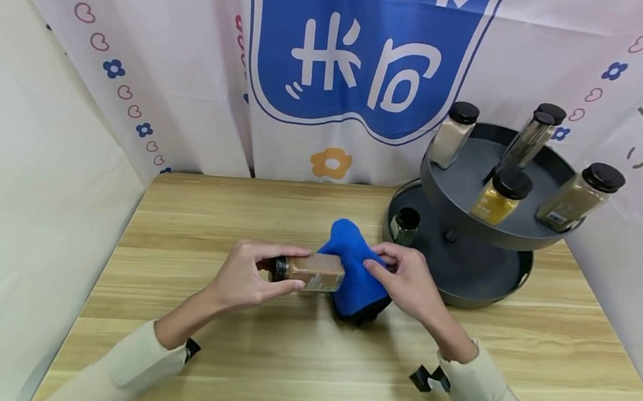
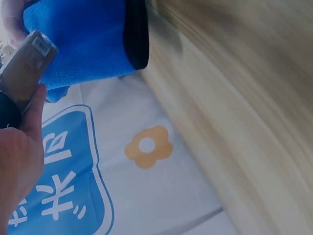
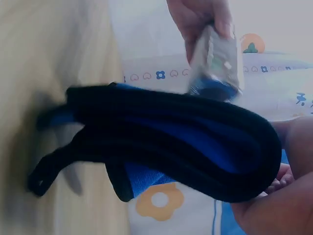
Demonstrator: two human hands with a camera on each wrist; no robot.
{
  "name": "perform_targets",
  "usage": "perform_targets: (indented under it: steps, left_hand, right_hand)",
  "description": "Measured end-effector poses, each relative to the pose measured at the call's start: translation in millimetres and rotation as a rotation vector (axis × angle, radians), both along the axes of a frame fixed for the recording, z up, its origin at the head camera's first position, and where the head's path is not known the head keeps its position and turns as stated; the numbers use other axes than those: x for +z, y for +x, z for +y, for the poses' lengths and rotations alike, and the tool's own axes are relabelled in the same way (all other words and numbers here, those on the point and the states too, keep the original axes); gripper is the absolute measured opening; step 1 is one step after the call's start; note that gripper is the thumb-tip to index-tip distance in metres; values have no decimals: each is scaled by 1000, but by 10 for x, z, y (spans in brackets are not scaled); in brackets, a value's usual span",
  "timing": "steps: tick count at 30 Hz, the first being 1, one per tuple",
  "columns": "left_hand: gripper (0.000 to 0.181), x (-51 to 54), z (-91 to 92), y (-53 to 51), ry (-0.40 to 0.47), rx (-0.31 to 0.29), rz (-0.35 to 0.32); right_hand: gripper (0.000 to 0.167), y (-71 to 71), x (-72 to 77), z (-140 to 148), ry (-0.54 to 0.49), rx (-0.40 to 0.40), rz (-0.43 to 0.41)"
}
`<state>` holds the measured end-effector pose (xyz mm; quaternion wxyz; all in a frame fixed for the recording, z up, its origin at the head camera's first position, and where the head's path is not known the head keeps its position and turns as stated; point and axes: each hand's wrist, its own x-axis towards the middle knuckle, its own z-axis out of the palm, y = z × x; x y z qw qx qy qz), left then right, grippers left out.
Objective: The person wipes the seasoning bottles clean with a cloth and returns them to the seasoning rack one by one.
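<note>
In the head view my left hand (image 1: 243, 274) grips a spice jar (image 1: 316, 272) with a black lid and brown contents, tipped on its side above the table. Its base end points right, at a blue cloth (image 1: 352, 272) with black edging. My right hand (image 1: 407, 278) pinches that cloth, which hangs in folds beside the jar's base. From the right wrist, the folded cloth (image 3: 181, 142) fills the middle, and the jar (image 3: 217, 63) is behind it. The left wrist view shows the jar (image 2: 27, 68) close against the cloth (image 2: 83, 44); whether they touch there I cannot tell.
A dark two-tier round rack (image 1: 466, 274) stands at the back right. Several black-lidded jars sit on its upper tier, among them a yellow one (image 1: 498, 196); a small dark jar (image 1: 405, 225) is on the lower tier. A printed curtain (image 1: 204, 83) hangs behind the wooden table (image 1: 208, 215).
</note>
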<state>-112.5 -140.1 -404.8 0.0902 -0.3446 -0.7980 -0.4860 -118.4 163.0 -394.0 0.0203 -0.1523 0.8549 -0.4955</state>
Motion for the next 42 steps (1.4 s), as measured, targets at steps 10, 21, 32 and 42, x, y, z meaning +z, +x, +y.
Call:
perform_targets:
  steps: [10,21,32,42]
  left_hand:
    - [40,97,-124,19,-249,-109,-32]
    - [36,130,-29,-51,-543,-301,-193]
    - [33,116,128,-97,-667,-350,-140]
    - [36,137,242,-146,-785,-389,-133]
  right_hand:
    - [20,-403,248,-139,141,56,120]
    - [20,-913,406,-432,179,80,153]
    - [22,-1378,351,-595,212,14,185]
    - [27,-1722,174,-636,226,-114,250]
